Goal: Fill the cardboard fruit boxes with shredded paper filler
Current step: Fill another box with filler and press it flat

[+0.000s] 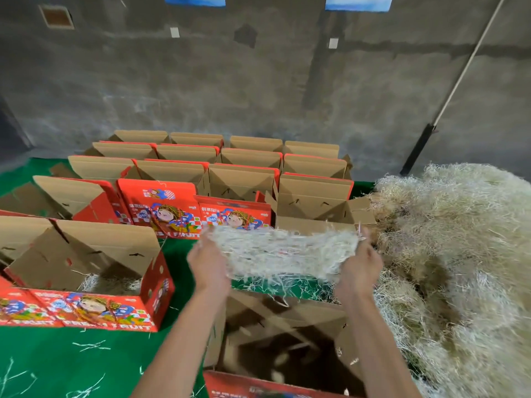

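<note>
1. Both hands supply the grip: the left hand and the right hand each curl their fingers into one end of a pale, stretched wad of shredded paper filler, held in the air between them.
2. Directly below the wad stands the nearest open brown cardboard fruit box with a red printed front; its inside is blurred, but I see no filler in it.
3. Judging by its look, the filler is very light, soft and springy, and it tangles. Strands hang loose from the underside, so it is likely to shed. Holding it at both ends, fingers sunk into the mass, seems the right hold; a pinch on a few strands would pull them free.
4. Stray strands lie on the green tabletop near left.
5. To the left, a red and brown open box already holds a little filler at its bottom.
6. To the right, the big loose heap of shredded paper is the supply.
7. Farther off stand rows of open cardboard boxes; the ones whose insides show look unfilled, before a grey concrete wall.
</note>
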Demonstrator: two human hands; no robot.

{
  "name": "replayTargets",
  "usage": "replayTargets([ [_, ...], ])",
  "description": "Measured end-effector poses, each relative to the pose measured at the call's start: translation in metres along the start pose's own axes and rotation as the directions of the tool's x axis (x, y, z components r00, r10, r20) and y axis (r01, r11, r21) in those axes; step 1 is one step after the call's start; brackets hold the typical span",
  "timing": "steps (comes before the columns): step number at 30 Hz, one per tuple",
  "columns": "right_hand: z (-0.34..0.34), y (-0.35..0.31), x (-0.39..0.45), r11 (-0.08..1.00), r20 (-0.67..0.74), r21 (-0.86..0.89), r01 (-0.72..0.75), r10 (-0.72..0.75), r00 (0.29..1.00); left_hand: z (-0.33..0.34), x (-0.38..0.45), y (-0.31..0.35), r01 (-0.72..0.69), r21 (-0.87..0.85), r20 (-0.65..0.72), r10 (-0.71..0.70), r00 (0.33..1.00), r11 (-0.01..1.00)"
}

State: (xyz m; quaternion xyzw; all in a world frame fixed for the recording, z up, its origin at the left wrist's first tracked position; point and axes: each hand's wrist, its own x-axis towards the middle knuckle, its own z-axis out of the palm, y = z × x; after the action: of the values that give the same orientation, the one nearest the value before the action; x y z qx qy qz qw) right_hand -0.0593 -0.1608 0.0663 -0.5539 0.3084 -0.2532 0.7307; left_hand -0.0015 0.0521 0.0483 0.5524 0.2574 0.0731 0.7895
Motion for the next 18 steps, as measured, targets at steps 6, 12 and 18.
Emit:
replayTargets([
  [6, -0.003, -0.012, 0.012, 0.998, 0.015, -0.042, 0.045, -0.044, 0.999, -0.011, 0.021, 0.003, -0.086, 0.004, 0.115, 0.085, 0.990, 0.996],
  [12, 0.026, 0.003, -0.013, 0.994, 0.340, 0.066, 0.087, -0.104, 0.935, 0.017, -0.023, -0.014, -0.070, 0.254, 0.432, -0.048, 0.901, 0.965],
  [18, 0.031, 0.022, -0.026, 0.972, 0.324, 0.045, 0.232, -0.234, 0.917, 0.032, -0.059, -0.026, -0.204, 0.227, 0.477, 0.074, 0.876, 0.952],
])
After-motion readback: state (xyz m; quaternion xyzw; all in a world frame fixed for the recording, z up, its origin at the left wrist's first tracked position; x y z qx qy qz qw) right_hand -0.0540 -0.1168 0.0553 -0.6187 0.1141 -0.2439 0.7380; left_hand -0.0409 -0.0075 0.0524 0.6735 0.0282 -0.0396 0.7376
